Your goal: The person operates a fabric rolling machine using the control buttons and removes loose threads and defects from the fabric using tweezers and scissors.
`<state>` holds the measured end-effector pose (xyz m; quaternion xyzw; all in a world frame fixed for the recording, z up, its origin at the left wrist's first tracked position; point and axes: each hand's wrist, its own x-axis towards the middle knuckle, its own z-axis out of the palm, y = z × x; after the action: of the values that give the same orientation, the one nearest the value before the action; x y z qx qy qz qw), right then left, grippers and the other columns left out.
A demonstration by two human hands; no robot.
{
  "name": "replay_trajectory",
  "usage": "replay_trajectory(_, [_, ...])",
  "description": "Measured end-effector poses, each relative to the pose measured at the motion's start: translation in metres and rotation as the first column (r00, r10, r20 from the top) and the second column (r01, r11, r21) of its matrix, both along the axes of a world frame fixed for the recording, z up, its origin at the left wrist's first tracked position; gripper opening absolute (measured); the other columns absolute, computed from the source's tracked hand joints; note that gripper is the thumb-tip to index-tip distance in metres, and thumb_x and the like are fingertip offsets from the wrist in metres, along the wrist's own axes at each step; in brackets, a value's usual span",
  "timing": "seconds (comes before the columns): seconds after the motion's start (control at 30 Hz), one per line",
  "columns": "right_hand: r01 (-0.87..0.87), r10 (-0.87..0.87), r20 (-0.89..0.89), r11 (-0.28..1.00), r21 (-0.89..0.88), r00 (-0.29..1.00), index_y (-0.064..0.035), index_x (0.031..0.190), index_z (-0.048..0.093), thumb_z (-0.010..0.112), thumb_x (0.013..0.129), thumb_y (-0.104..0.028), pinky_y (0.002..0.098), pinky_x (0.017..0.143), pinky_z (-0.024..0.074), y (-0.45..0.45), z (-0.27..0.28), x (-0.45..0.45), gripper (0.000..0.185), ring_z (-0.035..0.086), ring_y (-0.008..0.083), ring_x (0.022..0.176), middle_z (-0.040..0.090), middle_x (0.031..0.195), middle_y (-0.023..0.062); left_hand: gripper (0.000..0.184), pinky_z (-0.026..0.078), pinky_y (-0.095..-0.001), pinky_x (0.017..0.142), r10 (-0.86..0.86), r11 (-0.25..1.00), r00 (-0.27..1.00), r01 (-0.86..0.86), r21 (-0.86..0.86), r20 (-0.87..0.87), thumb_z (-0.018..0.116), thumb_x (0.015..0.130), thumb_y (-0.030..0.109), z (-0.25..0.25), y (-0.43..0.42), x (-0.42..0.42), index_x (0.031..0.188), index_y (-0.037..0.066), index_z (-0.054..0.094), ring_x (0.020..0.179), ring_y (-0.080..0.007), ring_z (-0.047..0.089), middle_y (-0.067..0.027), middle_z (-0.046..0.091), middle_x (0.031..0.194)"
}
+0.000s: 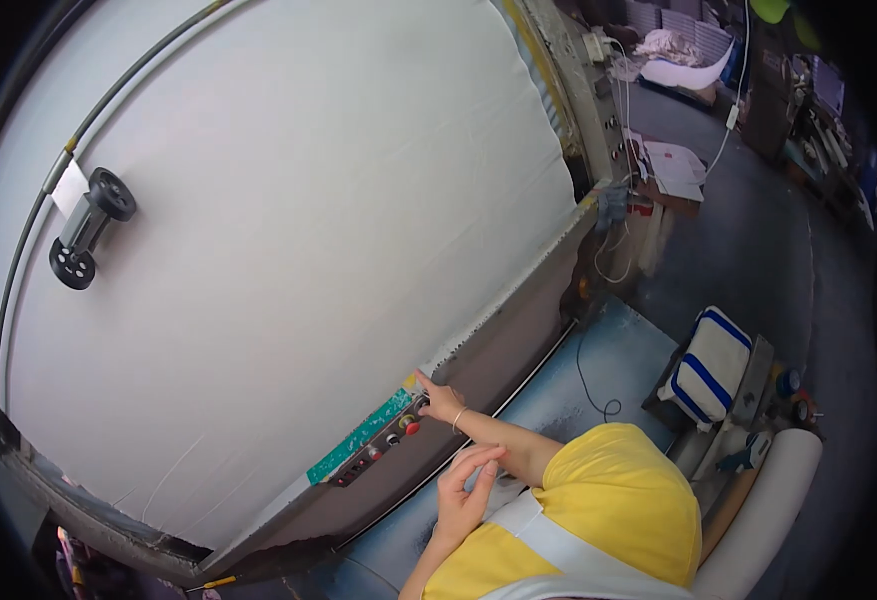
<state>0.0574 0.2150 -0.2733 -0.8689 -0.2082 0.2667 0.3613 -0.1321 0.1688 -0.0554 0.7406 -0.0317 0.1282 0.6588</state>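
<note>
Right hand (443, 403) at the upper end of the control panel (363, 465), on the front edge of the machine; index finger extended, thumb by a dark knob. Whether it grips the knob: cannot tell. Red button (410, 426) just beside it; green strip (358, 437) runs alongside. Left hand (466, 490) raised near the right forearm, fingers bent, narrow gap to thumb, nothing seen held. White sheet (308, 220) spreads beyond the panel.

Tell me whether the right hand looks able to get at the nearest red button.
Probably yes: the right hand is at the panel edge, just beside the red button, and nothing visible stands between them.
</note>
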Motion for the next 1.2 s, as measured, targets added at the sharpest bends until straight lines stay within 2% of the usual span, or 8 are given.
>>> replay_trajectory(0.53, [-0.147,0.14,0.065,0.981,0.13,0.988,-0.0208,0.154,-0.003,0.069,0.083,-0.027,0.0449,0.091,0.0493,0.008,-0.044,0.02,0.101,0.062,0.0445,0.104,0.064,0.112,0.0292,0.021,0.049,-0.0311,0.086,0.003,0.998,1.0,-0.003,-0.067,0.006,0.054,0.095,0.003,-0.002,0.036,-0.04,0.112,0.001,0.066,0.097,-0.019,0.064,-0.0107,0.068,0.101])
replay_trajectory(0.6, [-0.155,0.141,0.148,0.985,0.082,0.979,-0.0195,0.155,0.001,0.072,0.08,-0.022,0.0383,0.083,0.0527,0.008,-0.048,0.022,0.103,0.069,0.0347,0.091,0.069,0.099,0.0224,0.021,0.049,-0.0313,0.084,-0.021,0.998,0.999,0.024,-0.062,0.05,0.054,0.095,0.003,-0.003,0.042,-0.045,0.111,0.001,0.066,0.096,-0.0199,0.065,-0.0106,0.068,0.099])
replay_trajectory(0.8, [-0.208,0.119,0.262,0.916,0.343,0.958,-0.0136,0.155,0.007,0.075,0.076,-0.011,0.0308,0.07,0.0539,0.01,-0.073,0.029,0.105,0.064,0.0168,0.075,0.066,0.104,0.0137,0.02,0.05,-0.0313,0.083,0.095,0.994,0.984,-0.086,-0.065,0.151,0.055,0.094,0.005,-0.013,0.058,-0.065,0.11,0.001,0.066,0.096,-0.0206,0.065,-0.0102,0.069,0.098])
replay_trajectory(0.87, [-0.184,0.151,0.129,0.936,0.3,0.98,-0.0156,0.155,0.006,0.074,0.076,-0.014,0.0345,0.087,0.0507,0.01,-0.087,0.042,0.104,0.066,0.0272,0.099,0.063,0.117,0.0244,0.021,0.05,-0.0315,0.083,0.074,0.993,0.989,-0.062,-0.095,0.129,0.056,0.093,0.006,-0.008,0.064,-0.074,0.11,0.001,0.066,0.096,-0.0203,0.065,-0.01,0.069,0.098])
replay_trajectory(0.97, [-0.225,0.181,0.175,0.933,0.28,0.968,-0.016,0.155,0.005,0.074,0.077,-0.011,0.0343,0.088,0.0499,0.015,-0.082,0.042,0.104,0.065,0.0275,0.099,0.063,0.116,0.025,0.021,0.05,-0.0319,0.084,0.093,0.99,0.988,-0.079,-0.113,0.122,0.057,0.093,0.007,-0.009,0.074,-0.089,0.111,0.002,0.066,0.096,-0.0202,0.065,-0.0098,0.07,0.099])
replay_trajectory(1.03, [-0.13,0.161,-0.079,0.942,0.309,0.984,-0.0157,0.155,0.003,0.071,0.078,-0.007,0.0343,0.081,0.0529,0.011,-0.052,0.028,0.103,0.065,0.0239,0.09,0.063,0.111,0.0227,0.022,0.05,-0.0323,0.084,0.098,0.989,0.991,-0.086,-0.123,0.093,0.057,0.093,0.008,-0.01,0.084,-0.101,0.112,0.004,0.067,0.096,-0.0204,0.066,-0.0096,0.07,0.099])
replay_trajectory(1.07, [-0.141,0.17,-0.067,0.939,0.313,0.983,-0.0157,0.155,0.003,0.071,0.078,-0.007,0.0343,0.081,0.0529,0.013,-0.063,0.034,0.103,0.065,0.0239,0.09,0.063,0.111,0.0227,0.022,0.05,-0.0323,0.084,0.106,0.989,0.989,-0.093,-0.119,0.105,0.057,0.093,0.008,-0.013,0.092,-0.11,0.112,0.004,0.067,0.096,-0.0204,0.066,-0.0096,0.07,0.099])
replay_trajectory(1.2, [-0.183,0.166,0.079,0.928,0.325,0.983,-0.0158,0.155,0.002,0.068,0.078,-0.001,0.0329,0.067,0.0549,0.014,-0.094,0.056,0.103,0.064,0.0194,0.075,0.063,0.101,0.0168,0.024,0.051,-0.0341,0.086,0.464,0.873,0.886,-0.46,0.16,0.015,0.059,0.094,0.017,-0.062,0.129,-0.172,0.113,0.006,0.067,0.097,-0.0239,0.066,-0.0077,0.07,0.103])
